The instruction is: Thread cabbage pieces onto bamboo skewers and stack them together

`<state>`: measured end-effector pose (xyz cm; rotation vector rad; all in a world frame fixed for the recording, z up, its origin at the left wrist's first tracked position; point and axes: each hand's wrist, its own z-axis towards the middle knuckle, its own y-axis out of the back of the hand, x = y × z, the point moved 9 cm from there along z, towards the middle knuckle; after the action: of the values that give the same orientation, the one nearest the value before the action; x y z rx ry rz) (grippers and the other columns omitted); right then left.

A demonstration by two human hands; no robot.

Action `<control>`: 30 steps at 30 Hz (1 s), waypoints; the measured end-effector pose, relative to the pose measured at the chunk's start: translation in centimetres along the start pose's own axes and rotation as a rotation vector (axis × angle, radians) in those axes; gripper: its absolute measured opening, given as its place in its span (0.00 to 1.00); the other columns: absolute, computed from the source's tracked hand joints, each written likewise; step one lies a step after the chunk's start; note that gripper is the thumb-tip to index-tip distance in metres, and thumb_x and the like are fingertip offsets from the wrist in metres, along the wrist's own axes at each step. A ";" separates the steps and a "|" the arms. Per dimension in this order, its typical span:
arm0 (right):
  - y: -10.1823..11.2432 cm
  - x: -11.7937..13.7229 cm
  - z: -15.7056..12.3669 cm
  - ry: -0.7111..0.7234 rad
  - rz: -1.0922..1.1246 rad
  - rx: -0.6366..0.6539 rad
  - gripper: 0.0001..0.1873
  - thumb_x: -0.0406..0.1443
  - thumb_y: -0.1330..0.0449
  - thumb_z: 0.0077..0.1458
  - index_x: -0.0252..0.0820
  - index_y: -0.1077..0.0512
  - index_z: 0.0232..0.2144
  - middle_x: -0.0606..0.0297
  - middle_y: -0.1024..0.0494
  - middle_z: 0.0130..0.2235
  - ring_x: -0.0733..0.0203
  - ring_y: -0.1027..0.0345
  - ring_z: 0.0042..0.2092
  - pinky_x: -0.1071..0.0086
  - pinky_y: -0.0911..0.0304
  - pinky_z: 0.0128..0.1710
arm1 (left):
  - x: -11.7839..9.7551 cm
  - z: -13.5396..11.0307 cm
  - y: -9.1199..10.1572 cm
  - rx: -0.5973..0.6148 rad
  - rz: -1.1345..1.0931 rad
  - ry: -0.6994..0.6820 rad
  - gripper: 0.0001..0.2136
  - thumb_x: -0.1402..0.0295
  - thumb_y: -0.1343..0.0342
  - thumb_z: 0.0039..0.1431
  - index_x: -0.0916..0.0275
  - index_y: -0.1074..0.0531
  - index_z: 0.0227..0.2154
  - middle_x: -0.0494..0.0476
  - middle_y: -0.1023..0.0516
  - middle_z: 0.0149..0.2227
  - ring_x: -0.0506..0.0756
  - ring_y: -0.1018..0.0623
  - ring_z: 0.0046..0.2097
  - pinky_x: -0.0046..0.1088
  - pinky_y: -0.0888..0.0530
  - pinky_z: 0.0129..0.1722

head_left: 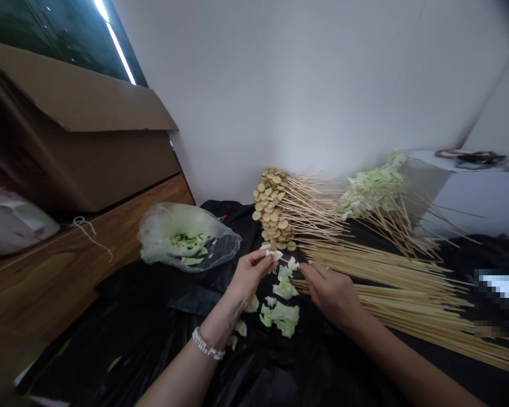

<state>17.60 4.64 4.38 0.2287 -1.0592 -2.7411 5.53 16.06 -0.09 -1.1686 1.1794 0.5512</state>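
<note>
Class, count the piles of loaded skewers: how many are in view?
2: the round-slice pile, near the middle, and the leafy pile, to its right. None seems hidden.

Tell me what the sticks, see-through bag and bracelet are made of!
Sticks: probably bamboo or wood, matte; they're pale tan and thin. See-through bag: plastic, slightly shiny; it's clear and crinkled. Bracelet: round white beads, rather shiny; pearl or plastic, I can't tell.

The left forearm (pixel 186 362) and right forearm (pixel 407 356) are cut off by the bottom edge. The skewer's (pixel 284 260) ends are hidden by fingers and leaf. The cardboard box (pixel 123 164) is cropped at left; the dark item (pixel 479 159) at right is too blurred to be identified.
</note>
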 end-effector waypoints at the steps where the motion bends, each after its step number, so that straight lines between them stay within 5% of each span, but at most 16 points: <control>1: 0.0 -0.1 0.0 -0.008 -0.004 0.000 0.15 0.27 0.52 0.58 0.37 0.28 0.42 0.62 0.24 0.31 0.65 0.34 0.28 0.71 0.46 0.29 | 0.0 0.0 -0.1 0.005 -0.011 0.000 0.16 0.64 0.30 0.42 0.68 0.20 0.34 0.61 0.20 0.40 0.52 0.22 0.40 0.29 0.26 0.48; 4: 0.1 -0.2 0.1 -0.019 -0.005 -0.003 0.15 0.27 0.52 0.57 0.37 0.28 0.41 0.62 0.24 0.31 0.65 0.34 0.28 0.71 0.45 0.28 | 0.0 0.1 -0.1 0.012 -0.066 0.019 0.15 0.61 0.34 0.48 0.69 0.20 0.33 0.63 0.20 0.41 0.53 0.22 0.42 0.29 0.25 0.47; 14: 0.1 0.1 -0.1 0.019 0.026 -0.027 0.16 0.26 0.52 0.56 0.35 0.28 0.43 0.62 0.24 0.32 0.65 0.34 0.28 0.71 0.42 0.29 | 0.6 0.0 0.1 0.012 -0.179 0.132 0.08 0.74 0.33 0.48 0.71 0.20 0.32 0.63 0.20 0.40 0.53 0.22 0.42 0.29 0.25 0.49; 30: -0.4 0.3 -0.2 0.009 0.099 -0.015 0.16 0.26 0.53 0.59 0.35 0.29 0.44 0.60 0.25 0.31 0.64 0.31 0.32 0.73 0.38 0.33 | 0.5 -0.8 -1.4 0.088 -0.102 0.140 0.13 0.71 0.30 0.43 0.70 0.21 0.33 0.61 0.20 0.39 0.51 0.22 0.40 0.29 0.26 0.50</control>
<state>17.31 4.73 3.88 0.1809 -1.0190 -2.6562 6.55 14.67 0.03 -1.1999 1.2433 0.3413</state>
